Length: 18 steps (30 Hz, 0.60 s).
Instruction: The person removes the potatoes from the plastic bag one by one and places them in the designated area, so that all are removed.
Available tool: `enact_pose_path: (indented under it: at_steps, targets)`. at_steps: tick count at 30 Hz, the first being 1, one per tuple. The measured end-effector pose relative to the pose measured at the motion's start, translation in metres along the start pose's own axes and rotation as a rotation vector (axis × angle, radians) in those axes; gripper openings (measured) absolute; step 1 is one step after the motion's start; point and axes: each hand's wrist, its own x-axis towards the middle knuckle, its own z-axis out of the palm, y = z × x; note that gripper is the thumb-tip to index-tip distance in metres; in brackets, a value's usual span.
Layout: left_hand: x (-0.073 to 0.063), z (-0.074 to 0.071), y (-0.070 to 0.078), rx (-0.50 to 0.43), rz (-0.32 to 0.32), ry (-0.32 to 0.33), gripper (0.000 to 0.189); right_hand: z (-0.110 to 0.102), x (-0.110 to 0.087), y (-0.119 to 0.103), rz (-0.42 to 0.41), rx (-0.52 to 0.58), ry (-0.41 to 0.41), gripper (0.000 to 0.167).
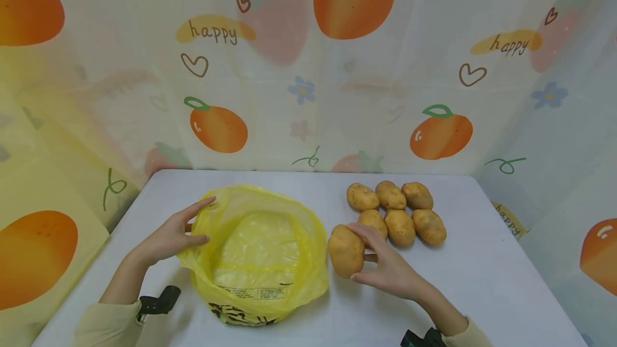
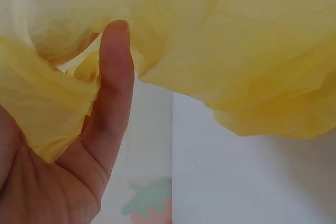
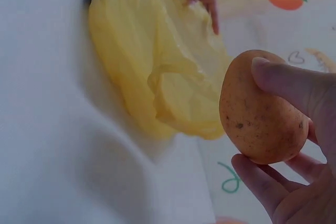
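A yellow plastic bag (image 1: pixel 314 253) stands on the table with its mouth spread wide, showing its inside and dark print low on the front. At its left rim my left hand (image 1: pixel 166 235) holds the edge; in the left wrist view a fold of the plastic lies between the thumb and a finger (image 2: pixel 114 72). My right hand (image 1: pixel 388 266) grips a potato (image 1: pixel 345 251) just right of the bag. In the right wrist view the thumb presses one side of this potato (image 3: pixel 260 111), with fingers on the opposite side. Behind the right hand lie several more potatoes (image 1: pixel 400 227) in two rows.
The table (image 1: pixel 477 266) has a white top. A fabric backdrop (image 1: pixel 270 84) printed with fruit and hearts hangs behind it and along both sides. Each wrist wears a dark camera strap, the left one (image 1: pixel 161 300) close to the bag's front left.
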Motion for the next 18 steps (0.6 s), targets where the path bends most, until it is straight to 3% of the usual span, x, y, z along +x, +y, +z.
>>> enact_pose_path:
  at_steps: [12,18]
  targets:
    - [-0.001,0.0,0.0,0.004,0.002,0.001,0.078,-0.01,-0.029,0.03,0.032,-0.058,0.066,0.091]
    - [-0.001,-0.001,-0.002,0.001,-0.002,-0.004,0.078,-0.009,-0.039,0.042,0.062,-0.094,0.042,0.089]
